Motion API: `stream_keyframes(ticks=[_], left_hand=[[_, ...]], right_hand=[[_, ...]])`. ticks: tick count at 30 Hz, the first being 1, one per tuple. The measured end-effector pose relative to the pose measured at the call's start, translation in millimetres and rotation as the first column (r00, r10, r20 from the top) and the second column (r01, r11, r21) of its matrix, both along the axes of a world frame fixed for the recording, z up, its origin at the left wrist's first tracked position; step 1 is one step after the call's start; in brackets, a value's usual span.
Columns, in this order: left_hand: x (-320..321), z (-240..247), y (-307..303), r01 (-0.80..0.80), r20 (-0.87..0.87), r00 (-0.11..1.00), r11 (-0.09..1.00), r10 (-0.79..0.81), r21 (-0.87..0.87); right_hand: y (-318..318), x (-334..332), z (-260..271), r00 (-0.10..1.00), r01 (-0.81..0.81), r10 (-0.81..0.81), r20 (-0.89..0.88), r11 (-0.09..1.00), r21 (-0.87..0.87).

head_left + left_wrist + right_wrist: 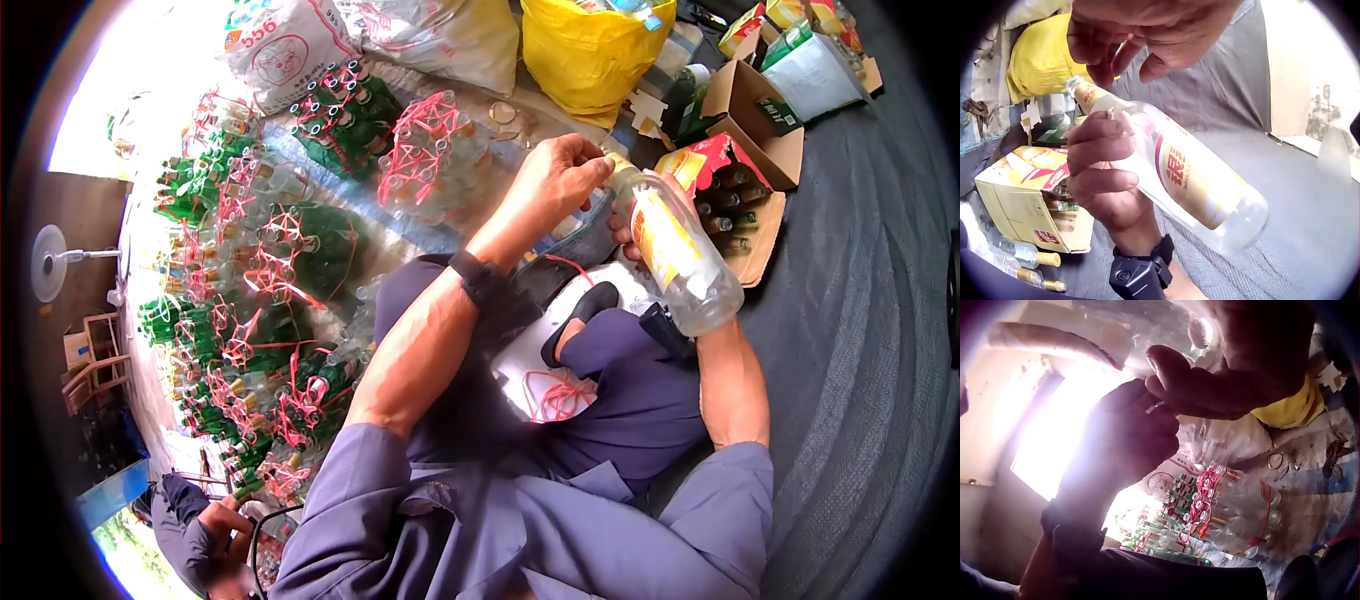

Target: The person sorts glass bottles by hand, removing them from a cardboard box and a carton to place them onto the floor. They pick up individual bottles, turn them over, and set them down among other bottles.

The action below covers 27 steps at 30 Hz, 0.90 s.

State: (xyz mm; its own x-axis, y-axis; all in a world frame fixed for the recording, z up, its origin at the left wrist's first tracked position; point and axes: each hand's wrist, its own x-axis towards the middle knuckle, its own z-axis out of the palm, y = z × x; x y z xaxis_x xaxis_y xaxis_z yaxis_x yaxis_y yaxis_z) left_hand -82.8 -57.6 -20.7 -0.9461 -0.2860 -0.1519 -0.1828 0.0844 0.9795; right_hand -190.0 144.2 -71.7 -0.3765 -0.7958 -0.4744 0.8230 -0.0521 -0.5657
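Note:
My right hand [625, 222] grips a clear glass bottle [712, 292] round its upper part; the bottle tilts, neck toward the upper left. In the left wrist view the right hand's fingers [1107, 153] wrap the bottle [1225, 187], beside its yellow label with red characters. My left hand [555, 185] is at the bottle's mouth, its fingers bent. Above the neck in the left wrist view, this hand [1154, 31] looks apart from the glass. The right wrist view shows the left hand [1125, 440] dark against glare, a small glint at its fingertips; what it holds, if anything, is unclear.
Bundled bottles [335, 110] with red ties stand at the left. Beyond are a yellow bag [590, 60] and white sacks [285, 55]. An open carton [765, 230] with bottles lies at the right, near a brown box [780, 150]. Another person [185, 525] is at the lower left.

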Motion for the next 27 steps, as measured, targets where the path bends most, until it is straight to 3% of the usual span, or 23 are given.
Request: stream_keyframes(ticks=[2,6,8,10,12,13,16,18,19,20,21,22,25,27], left_hand=[[-1,-1,-1,-0.005,-0.008,1.000,1.000,0.005,0.008],[-6,-7,3,-0.022,0.012,1.000,1.000,0.022,-0.012],[-8,-11,6,-0.031,0.029,0.999,0.999,0.032,-0.012],[-8,-13,8,-0.130,-0.003,0.991,0.991,0.130,-0.010],[-7,-12,7,-0.159,-0.002,0.987,0.987,0.159,0.021],[-7,-11,6,-0.187,-0.002,0.982,0.981,0.188,0.053],[-4,-5,5,-0.279,-0.054,0.956,0.950,0.289,0.140],[0,0,1,-0.287,-0.071,0.950,0.940,0.304,0.182],[1,3,-1,-0.248,-0.065,0.960,0.931,0.274,0.269],[2,5,-4,-0.206,-0.061,0.968,0.912,0.243,0.355],[5,8,-5,-0.213,-0.078,0.965,0.923,0.250,0.321],[6,10,-5,-0.214,-0.077,0.965,0.923,0.251,0.319],[12,17,-7,-0.187,-0.144,0.959,0.928,0.243,0.321],[16,25,-9,-0.190,-0.167,0.954,0.931,0.251,0.310]], right_hand=[[-4,-5,1,0.991,-0.130,0.127,-0.031,0.983,-0.132],[-10,7,0,0.984,-0.047,0.043,-0.171,0.999,-0.019],[-20,10,10,0.993,0.060,-0.044,-0.107,0.988,0.142],[-22,10,16,0.992,0.048,-0.034,-0.123,0.993,0.109],[-23,13,31,0.992,-0.046,0.048,0.115,0.999,-0.024],[-27,20,43,0.992,-0.129,0.129,-0.009,0.991,-0.017],[-33,30,53,0.995,-0.090,0.094,-0.029,0.988,0.123],[-30,27,45,0.988,-0.136,0.142,-0.065,0.986,0.093],[-32,26,35,0.919,-0.085,0.145,-0.366,0.981,0.174],[-32,26,27,0.760,-0.011,0.160,-0.630,0.972,0.234],[-33,32,54,0.935,-0.110,0.152,-0.319,0.983,0.147],[-34,33,58,0.936,-0.111,0.152,-0.318,0.983,0.144],[-35,35,59,0.872,-0.115,0.174,-0.458,0.981,0.154],[-33,33,59,0.473,-0.157,0.199,-0.858,0.978,0.140]])
